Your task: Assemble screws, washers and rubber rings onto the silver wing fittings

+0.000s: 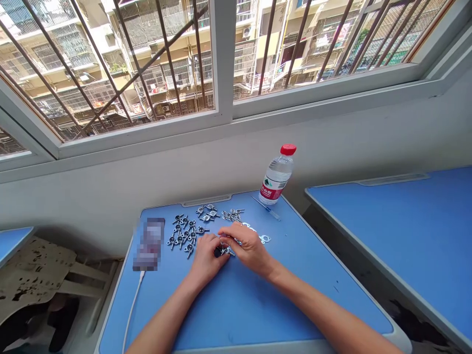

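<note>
My left hand (pixel 206 256) rests on the blue desk (pixel 236 305), its thumb and fingers closed round a small silver metal part with a dark centre (pixel 225 250). Just above that part, my right hand (pixel 248 246) is closed in a pinch; whatever its fingertips hold is too small and hidden to name. Left of the hands lie several silver parts with black round centres and short stems (pixel 185 235). Behind them sits a group of plain silver parts (pixel 208 213), with a pile of thin stemmed metal pieces (pixel 232 215) to its right. Flat silver plates with holes (pixel 265 239) lie partly hidden beyond my right hand.
A water bottle with a red cap (pixel 276 182) stands at the desk's far right corner, with a blue pen (pixel 271 211) beside it. A blurred phone (pixel 149 243) lies at the left, trailing a white cable (pixel 134 295). A wall and barred window rise behind; another blue desk (pixel 405 221) stands right.
</note>
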Demonstrator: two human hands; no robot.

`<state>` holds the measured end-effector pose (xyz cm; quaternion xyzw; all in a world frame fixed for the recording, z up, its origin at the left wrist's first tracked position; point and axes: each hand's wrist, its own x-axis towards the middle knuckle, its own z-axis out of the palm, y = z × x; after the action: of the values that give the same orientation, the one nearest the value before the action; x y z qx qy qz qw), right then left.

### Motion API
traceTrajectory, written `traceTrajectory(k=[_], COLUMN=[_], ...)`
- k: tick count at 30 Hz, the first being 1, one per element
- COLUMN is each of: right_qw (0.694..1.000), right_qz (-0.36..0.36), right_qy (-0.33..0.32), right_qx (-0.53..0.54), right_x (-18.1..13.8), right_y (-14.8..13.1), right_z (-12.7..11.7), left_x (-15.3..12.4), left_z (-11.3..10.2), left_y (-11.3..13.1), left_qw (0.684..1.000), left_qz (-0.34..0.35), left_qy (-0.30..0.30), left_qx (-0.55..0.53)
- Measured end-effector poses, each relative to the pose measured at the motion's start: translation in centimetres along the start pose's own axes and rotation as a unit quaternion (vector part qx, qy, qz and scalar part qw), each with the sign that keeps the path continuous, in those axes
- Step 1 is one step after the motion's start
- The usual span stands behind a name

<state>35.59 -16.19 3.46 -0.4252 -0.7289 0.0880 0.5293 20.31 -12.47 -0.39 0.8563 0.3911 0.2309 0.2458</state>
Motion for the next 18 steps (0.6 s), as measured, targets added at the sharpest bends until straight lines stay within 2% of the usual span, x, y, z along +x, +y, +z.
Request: traceTrajectory(k=[5, 10, 18], right_qw=[1.000, 0.999, 1.000], right_qz=[0.013, 0.036, 0.007], right_qy=[0.010, 0.032, -0.011], right_qx=[-0.007, -0.022, -0.021], right_x=[-0.2, 0.0, 0.0], right_y=[0.2, 0.5, 0.6], right_z=[-0.1, -1.2, -1.4], left_x=[0.0, 0.0, 0.0], left_z=[0.0, -0.5, -1.1], left_y=[0.0, 0.1, 0.7], left_qw=[1.000, 1.000, 0.999], left_qz=[-0.003, -0.016, -0.022], left_qy=[-0.005, -0.017, -0.022], left_qx=[0.008, -0.009, -0.022])
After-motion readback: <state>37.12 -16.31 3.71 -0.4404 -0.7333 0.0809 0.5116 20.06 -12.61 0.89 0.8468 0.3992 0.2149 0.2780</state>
